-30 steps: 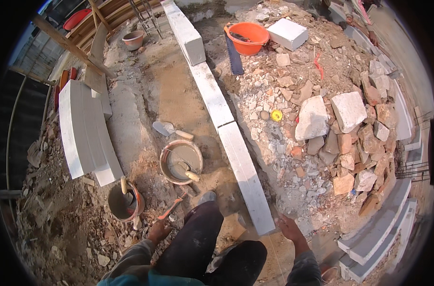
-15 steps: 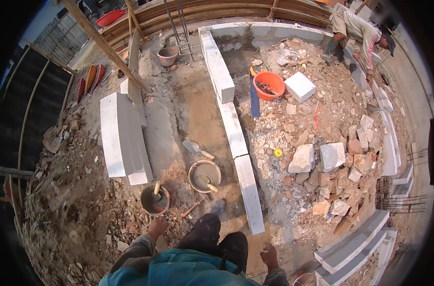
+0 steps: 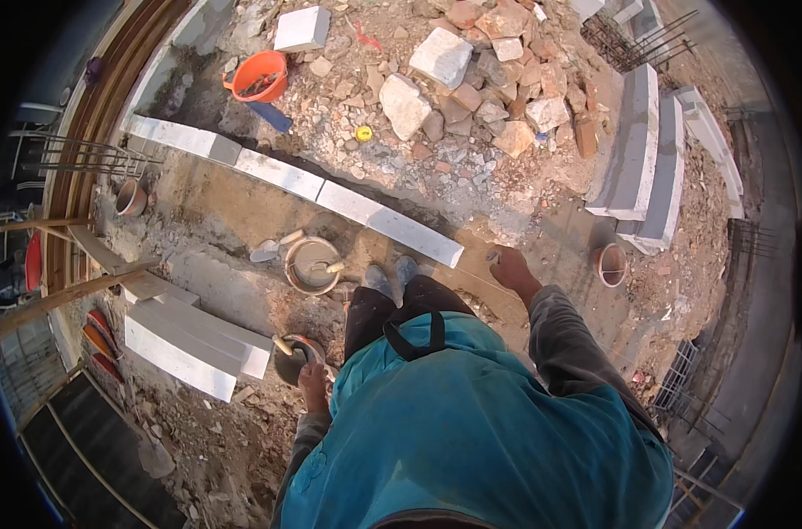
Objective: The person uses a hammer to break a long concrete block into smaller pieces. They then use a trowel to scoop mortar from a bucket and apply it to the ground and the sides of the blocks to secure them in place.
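Note:
I stand with both shoes [image 3: 392,278] at the near end of a low row of white blocks [image 3: 286,176] that runs up to the left. My left hand [image 3: 313,385] hangs at my left side. Its fingers curl at the near rim of a dark bucket [image 3: 293,357] with a tool handle sticking out. My right hand [image 3: 512,269] reaches out past the end block [image 3: 418,238], loosely closed over sandy ground. Something small and pale shows at its fingertips; I cannot tell what it is.
A round mortar pan [image 3: 313,264] with a trowel sits just ahead of my shoes. Stacked white blocks [image 3: 189,344] lie at my left, more blocks [image 3: 648,159] at the right. Beyond the row are a rubble pile [image 3: 471,79], an orange basin [image 3: 260,75] and a small pot [image 3: 611,264].
The view has swung round, so the block row now runs slantwise across the top. My left hand has closed in on the dark bucket. My right hand has moved out past the row's end.

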Motion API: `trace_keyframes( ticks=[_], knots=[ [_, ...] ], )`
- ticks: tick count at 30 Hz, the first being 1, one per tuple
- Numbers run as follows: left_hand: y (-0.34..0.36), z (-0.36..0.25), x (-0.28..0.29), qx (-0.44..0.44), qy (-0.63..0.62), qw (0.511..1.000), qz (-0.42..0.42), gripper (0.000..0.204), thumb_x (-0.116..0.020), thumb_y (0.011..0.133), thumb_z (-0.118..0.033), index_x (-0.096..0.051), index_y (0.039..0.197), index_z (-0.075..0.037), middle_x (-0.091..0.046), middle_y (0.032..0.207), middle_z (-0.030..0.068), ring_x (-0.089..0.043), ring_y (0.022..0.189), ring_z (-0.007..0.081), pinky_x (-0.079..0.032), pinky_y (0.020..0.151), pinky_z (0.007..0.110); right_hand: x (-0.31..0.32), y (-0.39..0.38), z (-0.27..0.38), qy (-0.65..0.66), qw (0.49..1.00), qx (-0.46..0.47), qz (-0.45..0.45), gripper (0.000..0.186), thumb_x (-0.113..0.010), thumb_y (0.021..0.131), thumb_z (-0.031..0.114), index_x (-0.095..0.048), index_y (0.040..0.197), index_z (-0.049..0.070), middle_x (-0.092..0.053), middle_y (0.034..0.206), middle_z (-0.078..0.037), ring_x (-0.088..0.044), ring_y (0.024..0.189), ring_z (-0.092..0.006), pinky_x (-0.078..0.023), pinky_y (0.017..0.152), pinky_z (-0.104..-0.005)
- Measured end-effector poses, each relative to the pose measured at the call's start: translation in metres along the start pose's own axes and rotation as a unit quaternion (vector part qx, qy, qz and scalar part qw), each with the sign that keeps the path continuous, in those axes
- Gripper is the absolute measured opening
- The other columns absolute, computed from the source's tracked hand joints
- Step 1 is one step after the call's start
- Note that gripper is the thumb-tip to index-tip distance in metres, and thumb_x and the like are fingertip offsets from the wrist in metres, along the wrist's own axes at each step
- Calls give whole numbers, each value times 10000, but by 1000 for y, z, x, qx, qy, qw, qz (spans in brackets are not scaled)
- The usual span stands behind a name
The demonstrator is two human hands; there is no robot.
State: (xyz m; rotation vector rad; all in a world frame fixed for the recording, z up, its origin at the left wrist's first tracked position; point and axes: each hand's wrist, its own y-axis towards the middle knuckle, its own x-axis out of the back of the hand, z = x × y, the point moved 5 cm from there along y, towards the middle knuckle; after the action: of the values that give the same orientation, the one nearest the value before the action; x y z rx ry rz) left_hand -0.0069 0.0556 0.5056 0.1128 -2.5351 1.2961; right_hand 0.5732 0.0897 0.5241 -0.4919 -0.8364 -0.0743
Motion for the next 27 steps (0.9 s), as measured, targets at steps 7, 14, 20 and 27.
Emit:
trace_keyframes(
  ticks=[7, 14, 20, 27],
  knots=[
    [62, -76, 8, -19, 219, 969, 110, 214, -572, 851, -175, -610, 987, -13, -621, 835, 59, -583, 705, 145, -450, 580, 307, -33, -92, -57, 93, 980, -178, -11, 533, -536, 786, 150, -524, 1308, 46, -600, 1176, -268, -572, 1083, -406, -447, 929, -485],
    [165, -182, -17, -123, 274, 947, 116, 208, -570, 853, -188, -600, 1004, -49, -609, 822, 39, -581, 711, 133, -426, 547, 296, -112, -238, -78, 95, 937, -312, -128, 421, -593, 717, 98, -640, 1132, 41, -651, 1038, -260, -617, 991, -417, -490, 879, -451],
    [113, -237, -82, -189, 219, 937, 194, 398, -578, 881, -226, -532, 1238, -54, -617, 1010, 53, -602, 866, 156, -446, 644, 298, -144, -270, -60, 114, 911, -378, -119, 345, -584, 737, 115, -668, 1069, 78, -665, 961, -250, -636, 935, -418, -499, 844, -470],
    [91, -205, -42, -205, 285, 920, 176, 404, -590, 866, -210, -588, 1220, -16, -665, 940, 45, -614, 806, 118, -486, 616, 262, -77, -210, -9, 122, 943, -214, -225, 456, -575, 712, 66, -617, 1163, 13, -650, 852, -188, -632, 815, -349, -498, 774, -435]
  ],
)
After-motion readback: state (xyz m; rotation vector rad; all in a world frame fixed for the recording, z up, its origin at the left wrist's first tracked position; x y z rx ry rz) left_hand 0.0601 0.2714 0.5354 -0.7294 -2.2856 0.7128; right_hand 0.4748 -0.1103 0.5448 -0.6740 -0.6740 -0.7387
